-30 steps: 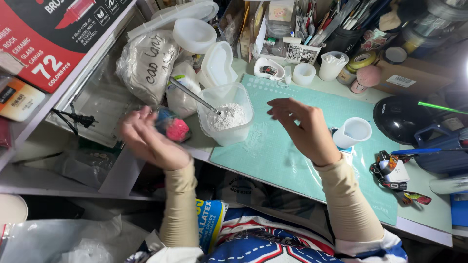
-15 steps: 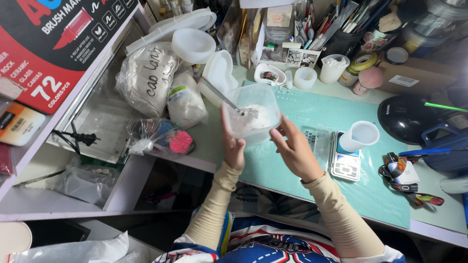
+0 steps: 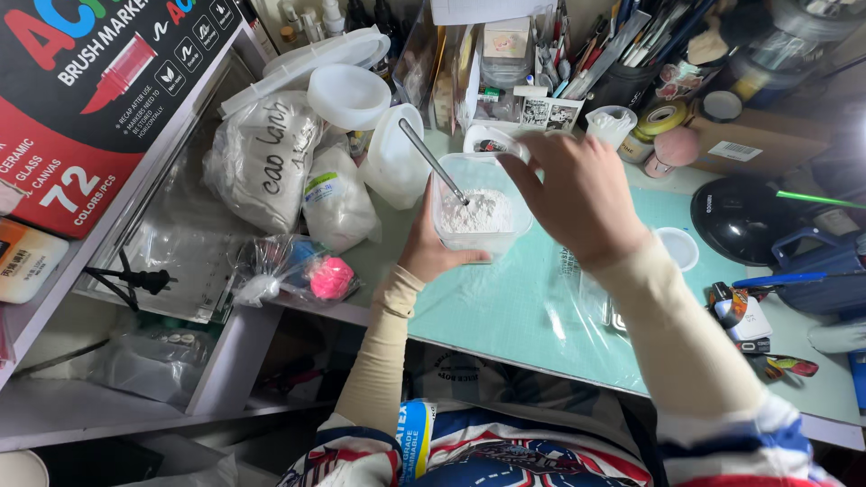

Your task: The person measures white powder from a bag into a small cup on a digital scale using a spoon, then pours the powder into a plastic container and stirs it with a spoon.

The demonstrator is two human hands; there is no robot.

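1. The left hand [image 3: 431,245] reaches up from the near edge, forearm in a beige sleeve, with its fingers wrapped around the near-left side of a clear plastic tub [image 3: 480,209].
2. The tub holds white powder [image 3: 476,213] and sits over the far part of the green cutting mat [image 3: 505,307]; whether it rests on the mat cannot be told.
3. A metal spoon [image 3: 431,160] stands in the powder, its handle leaning far-left.
4. The right hand [image 3: 577,194] arches over the tub's right rim, fingers curled down at its far edge, touching it; grip unclear.
5. A white measuring cup [image 3: 678,247] lies just right of that wrist.
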